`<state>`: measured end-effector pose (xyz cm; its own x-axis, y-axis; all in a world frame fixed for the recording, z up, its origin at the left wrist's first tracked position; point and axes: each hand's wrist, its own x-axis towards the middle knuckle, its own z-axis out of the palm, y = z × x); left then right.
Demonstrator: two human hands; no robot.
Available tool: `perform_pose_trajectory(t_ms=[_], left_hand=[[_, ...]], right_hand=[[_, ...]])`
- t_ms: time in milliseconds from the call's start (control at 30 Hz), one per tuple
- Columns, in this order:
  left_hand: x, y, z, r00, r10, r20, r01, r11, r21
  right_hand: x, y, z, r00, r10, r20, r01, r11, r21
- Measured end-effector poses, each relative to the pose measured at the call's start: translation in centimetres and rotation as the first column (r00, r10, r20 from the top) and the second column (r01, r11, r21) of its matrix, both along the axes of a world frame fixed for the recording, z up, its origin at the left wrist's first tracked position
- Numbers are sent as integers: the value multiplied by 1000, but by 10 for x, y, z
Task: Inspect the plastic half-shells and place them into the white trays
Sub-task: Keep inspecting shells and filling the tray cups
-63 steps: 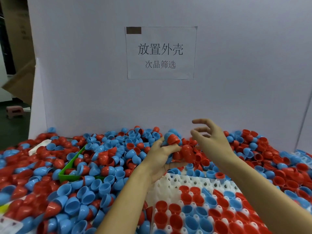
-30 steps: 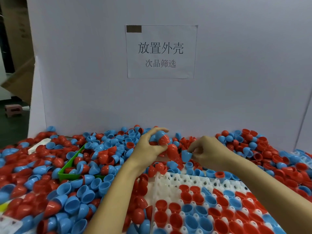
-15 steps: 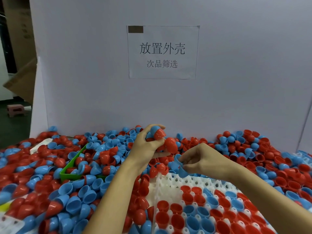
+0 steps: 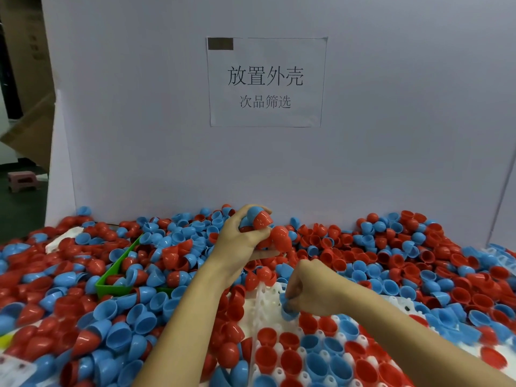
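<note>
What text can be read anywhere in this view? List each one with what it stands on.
"放置外壳": large top line on the white paper sign fixed to the white backboard.
"次品筛选": smaller line beneath it on the same sign.
Dark rectangle at the sign's top left corner: no text readable.
Label at the bottom left among the half-shells: print too small and blurred to read.

The right hand (image 4: pixel 310 291) covers most of the blue half-shell (image 4: pixel 289 312) in its grip; only a rim shows below the curled fingers. The left hand (image 4: pixel 243 236) hides part of its cluster of shells (image 4: pixel 262 220), so their number cannot be told. The white tray (image 4: pixel 265 303) runs off the bottom edge, and loose shells bury its sides. The green bin (image 4: pixel 111 283) is half buried too. Both forearms are cut off at the bottom edge.
</note>
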<state>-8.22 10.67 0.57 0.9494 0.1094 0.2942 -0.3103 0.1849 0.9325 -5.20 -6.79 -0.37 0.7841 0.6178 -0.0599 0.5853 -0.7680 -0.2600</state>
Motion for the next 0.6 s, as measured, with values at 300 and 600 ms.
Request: perform_pose_trajectory(t_ms=[300,600], left_hand=[[1,-1,-1,1000,11,-8,-11,1000,1],[1,-3,0,998,-54,-32,48,986,-158]], right_hand=[[-12,18,-1,999,-4,49,15,975,-221],[-14,21,12,996,16,-91,-46,940,-339]])
